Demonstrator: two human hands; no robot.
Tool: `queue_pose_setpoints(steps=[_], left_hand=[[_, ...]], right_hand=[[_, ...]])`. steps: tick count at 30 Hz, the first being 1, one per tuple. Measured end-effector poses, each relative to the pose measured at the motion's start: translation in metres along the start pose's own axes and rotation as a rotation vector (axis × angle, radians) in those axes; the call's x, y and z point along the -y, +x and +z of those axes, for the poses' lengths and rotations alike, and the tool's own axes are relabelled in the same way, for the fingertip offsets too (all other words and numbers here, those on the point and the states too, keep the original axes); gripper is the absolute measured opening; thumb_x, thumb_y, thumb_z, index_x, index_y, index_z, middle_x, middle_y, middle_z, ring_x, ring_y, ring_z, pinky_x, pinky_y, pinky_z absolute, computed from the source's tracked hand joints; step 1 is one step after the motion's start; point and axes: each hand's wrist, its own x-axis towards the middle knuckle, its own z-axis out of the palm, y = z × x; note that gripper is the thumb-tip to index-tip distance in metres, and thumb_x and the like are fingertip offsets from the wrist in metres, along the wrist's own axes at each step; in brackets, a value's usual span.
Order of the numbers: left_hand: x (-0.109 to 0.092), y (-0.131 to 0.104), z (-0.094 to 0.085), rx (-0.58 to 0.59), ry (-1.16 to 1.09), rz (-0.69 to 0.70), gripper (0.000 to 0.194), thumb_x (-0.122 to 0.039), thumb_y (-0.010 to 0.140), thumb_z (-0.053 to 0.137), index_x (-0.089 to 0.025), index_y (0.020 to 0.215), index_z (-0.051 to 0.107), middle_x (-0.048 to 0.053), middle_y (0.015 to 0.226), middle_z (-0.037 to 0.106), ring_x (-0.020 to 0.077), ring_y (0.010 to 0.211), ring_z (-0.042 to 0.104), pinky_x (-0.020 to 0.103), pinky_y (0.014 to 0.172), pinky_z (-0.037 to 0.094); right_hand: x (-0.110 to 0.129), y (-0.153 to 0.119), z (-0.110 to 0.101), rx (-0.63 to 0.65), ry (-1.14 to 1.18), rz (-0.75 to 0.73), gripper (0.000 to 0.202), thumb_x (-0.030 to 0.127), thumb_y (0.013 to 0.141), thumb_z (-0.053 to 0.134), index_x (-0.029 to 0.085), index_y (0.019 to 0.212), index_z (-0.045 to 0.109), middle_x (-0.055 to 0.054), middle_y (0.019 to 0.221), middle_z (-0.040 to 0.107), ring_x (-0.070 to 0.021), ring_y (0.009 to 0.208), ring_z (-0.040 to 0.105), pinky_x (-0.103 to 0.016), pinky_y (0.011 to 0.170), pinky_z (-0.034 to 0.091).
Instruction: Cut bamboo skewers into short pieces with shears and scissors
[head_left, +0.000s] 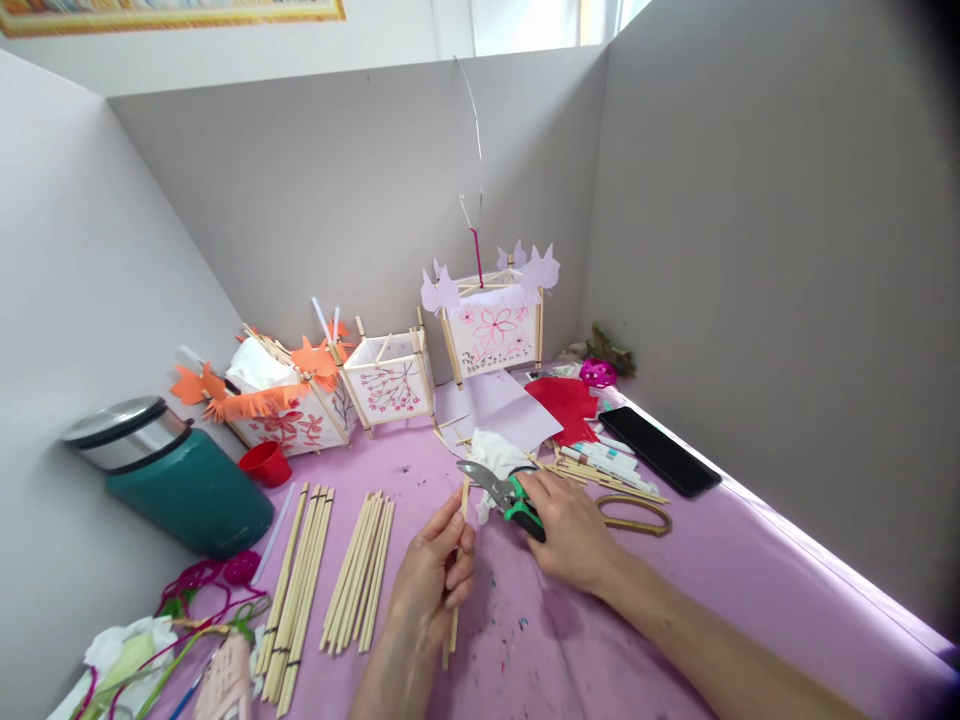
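My left hand (pixel 435 575) is closed around a thin wooden stick (pixel 453 640), which stands out above and below the fingers; a second stick may lie against it. In my right hand (pixel 571 528) is a pair of pruning shears (pixel 495 487) with green and black handles. Its grey blades point left, at the upper end of the stick. Whether the blades touch the stick I cannot tell. Left of my left hand lies a fan of loose sticks (pixel 360 570), and beyond it sticks bound with dark bands (pixel 296 600). Crumpled white tissue (pixel 495 455) lies behind the blades.
Three decorated stick-frame lanterns (pixel 495 325) stand along the back partition. A teal bottle (pixel 187 490) and red cup (pixel 264 463) are at left, near magenta yarn (pixel 241 567). To the right lie markers (pixel 600 458), gold-handled scissors (pixel 637 515) and a black phone (pixel 660 450).
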Motion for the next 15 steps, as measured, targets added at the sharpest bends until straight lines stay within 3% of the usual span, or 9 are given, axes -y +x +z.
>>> queue_pose_setpoints(steps=[4,10,15], left_hand=[[-0.0017,-0.0010,0.0027,-0.012,-0.027,0.005,0.044,-0.015,0.092,0.051,-0.015,0.136,0.048,-0.007,0.061,0.048,0.0010,0.032,0.022,0.012,0.029,0.014],[-0.0058,-0.0034,0.0072,-0.037,-0.033,0.004,0.042,-0.014,0.093,0.046,-0.015,0.136,0.045,-0.007,0.060,0.050,0.0025,0.030,0.024,0.013,0.027,0.018],[-0.0065,-0.0032,0.0104,-0.057,-0.006,0.048,0.038,-0.016,0.089,0.054,-0.012,0.127,0.050,-0.004,0.067,0.056,0.0031,0.032,0.031,0.015,0.028,0.026]], right_hand=[[-0.0002,-0.0003,0.0005,-0.037,0.013,-0.026,0.060,0.020,0.069,0.066,0.015,0.126,0.050,-0.014,0.121,0.058,-0.0304,0.114,0.049,-0.043,0.098,0.037],[0.0040,-0.0029,0.0053,-0.021,-0.005,-0.045,0.058,0.022,0.073,0.064,0.014,0.129,0.048,-0.014,0.116,0.058,-0.0302,0.112,0.049,-0.044,0.097,0.036],[0.0066,-0.0041,0.0064,-0.012,-0.004,-0.048,0.059,0.020,0.071,0.062,0.013,0.129,0.049,-0.015,0.118,0.057,-0.0306,0.112,0.048,-0.044,0.097,0.036]])
